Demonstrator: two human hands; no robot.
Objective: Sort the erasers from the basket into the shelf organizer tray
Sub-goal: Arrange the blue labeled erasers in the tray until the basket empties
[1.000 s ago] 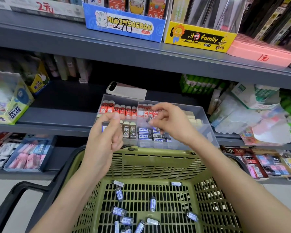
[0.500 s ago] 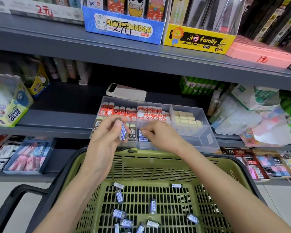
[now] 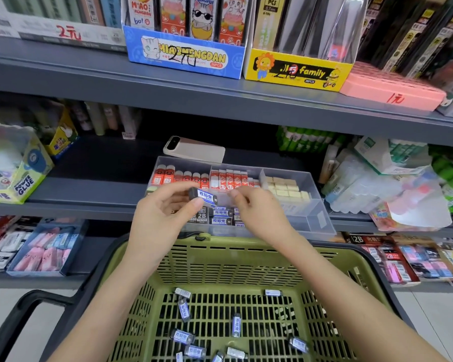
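Grey shop shelves [image 3: 89, 194] packed with stationery fill the background, and a green basket [image 3: 220, 248] sits near, below the middle shelf. Above the basket's far rim, the left hand [image 3: 162, 220] holds one eraser [image 3: 203, 197], a dark block in a blue-and-white sleeve, tilted with its right end lower. The grip pinches it between the thumb below and the fingertips above. The right hand [image 3: 259, 215] is just right of it, fingers curled, with the fingertips close to the eraser's right end. I cannot tell whether that grip touches the eraser or is only beside it.

Behind both hands, on the middle shelf, stands the clear tray [image 3: 322, 218], split into compartments. Its near left part holds matching blue-sleeved erasers [image 3: 221, 214] lying flat in a stack, partly hidden by the hands. Along the far side are red erasers [image 3: 178, 177] standing in rows, and cream erasers [image 3: 285, 188] fill a right compartment. The near right compartment shows only clear plastic.

More loose erasers [image 3: 183, 309] lie scattered on the basket's slotted floor. A phone [image 3: 194, 150] lies face down just beyond the tray. A glue box [image 3: 21, 176] stands far left on the same shelf. On the shelf above, from left to right, are a blue box [image 3: 186, 54], a yellow box [image 3: 296, 70] and a pink box [image 3: 392, 87].
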